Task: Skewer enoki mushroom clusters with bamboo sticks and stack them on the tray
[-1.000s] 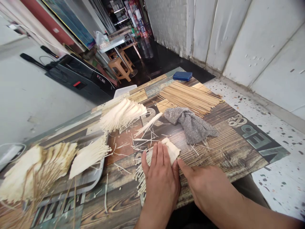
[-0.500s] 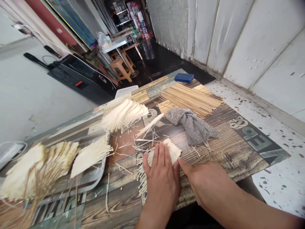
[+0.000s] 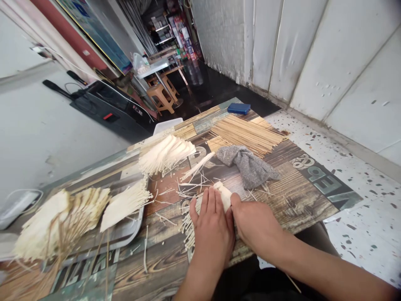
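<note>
My left hand (image 3: 213,225) lies flat on a bunch of enoki mushrooms (image 3: 222,193), fingers stretched out and pressing it against the table. The thin stems and small caps fan out to the left from under the palm. At the bunch's right edge, my right hand (image 3: 255,221) is closed, its fingertips touching the cut base. A thin bamboo skewer (image 3: 293,283) shows below the right forearm, in line with that hand; its upper part is hidden. Loose enoki strands (image 3: 196,182) are scattered just beyond the fingers.
Beyond my hands lie a grey cloth (image 3: 247,165), a pile of bamboo skewers (image 3: 247,131) and a blue box (image 3: 238,108). A stack of flattened enoki (image 3: 166,154) sits left of them. Skewered enoki (image 3: 62,221) rest on a metal tray (image 3: 138,225) at left.
My right hand has come in closer to the mushroom base, and its index finger is now curled in. A skewer end has appeared below the right forearm. The left hand stays pressed down.
</note>
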{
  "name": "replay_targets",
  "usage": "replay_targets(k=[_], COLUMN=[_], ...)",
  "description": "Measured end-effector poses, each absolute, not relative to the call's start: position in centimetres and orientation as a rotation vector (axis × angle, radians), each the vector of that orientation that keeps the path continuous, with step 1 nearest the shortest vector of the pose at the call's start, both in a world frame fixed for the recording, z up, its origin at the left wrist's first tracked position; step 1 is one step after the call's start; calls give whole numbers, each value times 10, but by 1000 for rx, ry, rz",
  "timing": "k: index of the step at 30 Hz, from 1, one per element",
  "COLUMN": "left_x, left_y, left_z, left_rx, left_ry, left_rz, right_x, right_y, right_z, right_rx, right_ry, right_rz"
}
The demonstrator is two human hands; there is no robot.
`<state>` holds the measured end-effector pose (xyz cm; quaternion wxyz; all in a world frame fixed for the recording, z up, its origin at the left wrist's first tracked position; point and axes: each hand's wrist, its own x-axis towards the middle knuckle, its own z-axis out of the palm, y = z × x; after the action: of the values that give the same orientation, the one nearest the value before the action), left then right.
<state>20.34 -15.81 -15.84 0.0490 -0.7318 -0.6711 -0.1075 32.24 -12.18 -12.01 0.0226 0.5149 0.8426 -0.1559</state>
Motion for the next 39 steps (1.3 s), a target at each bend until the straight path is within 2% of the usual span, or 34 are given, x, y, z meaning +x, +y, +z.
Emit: replay_targets(k=[8, 15, 21, 24, 27, 29, 31, 35, 39], left_x=[204, 199, 188, 181, 173, 168, 163, 155, 153], left_y=[-161, -164, -192, -204, -213, -217, -223, -233, -232], left_z=[-151, -145, -140, -134, -133, -138, -145, -157, -157], left_rx=[-2230, -2319, -2243, -2208, -2159, -2108, -2050, -2093, -2337], left_ry=[-2020, -2037, -2064, -2159, -2223, -2272, -2298, -2166, -1953], left_rz=[-283, -258, -535, -796, -1017, -1073, -1055, -862, -541], right_x=[364, 359, 375, 376, 366, 358, 350, 345, 349], right_y=[-144, -143, -151, -161, -172, -177, -179, -180, -180], right_z=[-122, -123, -95, -83, -85, -95, -108, -131, -133], right_rx=[1643, 1776, 1830, 1892, 1790, 1634, 1506, 1363, 1268], right_ry=[2680, 2751, 2889, 3116, 3322, 3296, 3187, 3064, 2993], right_rz=[-948, -1045, -1179, -1062, -595, -236, -36, -69, -127])
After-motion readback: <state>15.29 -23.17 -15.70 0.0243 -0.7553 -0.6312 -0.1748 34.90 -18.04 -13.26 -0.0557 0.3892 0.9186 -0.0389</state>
